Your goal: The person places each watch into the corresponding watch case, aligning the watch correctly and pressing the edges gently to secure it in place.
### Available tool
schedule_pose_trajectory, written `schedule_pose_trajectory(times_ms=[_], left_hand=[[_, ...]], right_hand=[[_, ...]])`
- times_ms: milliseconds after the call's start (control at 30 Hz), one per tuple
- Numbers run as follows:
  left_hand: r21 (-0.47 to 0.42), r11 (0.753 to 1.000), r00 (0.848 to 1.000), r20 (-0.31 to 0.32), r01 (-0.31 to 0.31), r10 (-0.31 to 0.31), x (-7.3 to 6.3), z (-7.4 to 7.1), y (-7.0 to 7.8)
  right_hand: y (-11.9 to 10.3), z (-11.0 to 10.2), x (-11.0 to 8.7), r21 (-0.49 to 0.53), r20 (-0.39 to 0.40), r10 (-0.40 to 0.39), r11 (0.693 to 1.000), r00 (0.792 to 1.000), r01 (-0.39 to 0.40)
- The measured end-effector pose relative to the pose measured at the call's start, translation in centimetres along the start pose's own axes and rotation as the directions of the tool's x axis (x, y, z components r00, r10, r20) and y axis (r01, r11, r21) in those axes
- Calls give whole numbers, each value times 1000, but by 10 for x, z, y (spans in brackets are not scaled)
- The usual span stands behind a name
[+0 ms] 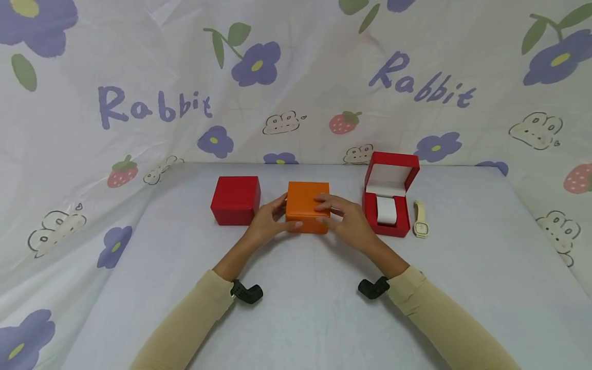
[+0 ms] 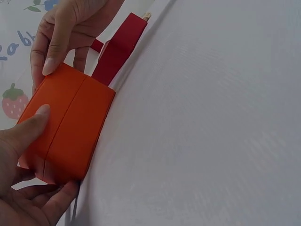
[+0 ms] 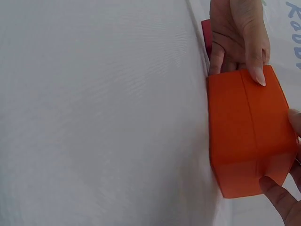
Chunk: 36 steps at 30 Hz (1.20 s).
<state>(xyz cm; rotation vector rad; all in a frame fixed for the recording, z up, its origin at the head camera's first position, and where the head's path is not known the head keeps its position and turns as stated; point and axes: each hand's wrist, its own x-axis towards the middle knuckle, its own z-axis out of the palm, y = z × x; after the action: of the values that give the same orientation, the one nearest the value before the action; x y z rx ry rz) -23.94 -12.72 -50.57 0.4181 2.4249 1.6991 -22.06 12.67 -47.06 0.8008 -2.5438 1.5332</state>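
Observation:
A closed orange box (image 1: 307, 198) stands on the white cloth in the middle of the head view, a seam running round its side. My left hand (image 1: 267, 222) grips it from the left, thumb on the front face and fingers around the left side. From the right, my right hand (image 1: 349, 221) holds the same box, its thumb at the front and fingertips on the lid. In the left wrist view the orange box (image 2: 70, 120) lies between both hands. The right wrist view also has the box (image 3: 244, 117), with the left thumb pressed on its front.
Left of the hands stands a closed red box (image 1: 236, 200). On the right, an open red watch box (image 1: 404, 226) has a white cushion (image 1: 386, 210) inside and its lid raised. A gold-coloured watch (image 1: 421, 226) lies beside it. Behind hangs a printed curtain (image 1: 296, 87).

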Motion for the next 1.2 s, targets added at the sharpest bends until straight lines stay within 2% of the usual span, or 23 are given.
schedule_pose_trajectory(times_ms=[167, 300, 400, 567, 900, 1200], left_hand=[[30, 999, 1000, -21, 19, -18, 0, 0, 12], [95, 994, 997, -64, 55, -49, -2, 0, 23], [155, 986, 994, -98, 54, -39, -2, 0, 31], [223, 974, 993, -119, 32, -5, -1, 3, 44], [300, 946, 984, -86, -121, 153, -3, 19, 55], [303, 935, 980, -13, -187, 200, 0, 42, 71]], right_hand=[[-6, -11, -3, -27, 35, 3, 1000, 999, -2], [-14, -23, -7, -31, 12, 39, 999, 999, -39], [-18, -32, -12, -31, -19, 58, 998, 998, -59], [-22, -46, -22, -79, -50, 72, 994, 996, -75], [-22, -77, -56, -137, -100, 120, 982, 988, -133], [-15, -107, -81, -168, -218, 125, 972, 968, -164]])
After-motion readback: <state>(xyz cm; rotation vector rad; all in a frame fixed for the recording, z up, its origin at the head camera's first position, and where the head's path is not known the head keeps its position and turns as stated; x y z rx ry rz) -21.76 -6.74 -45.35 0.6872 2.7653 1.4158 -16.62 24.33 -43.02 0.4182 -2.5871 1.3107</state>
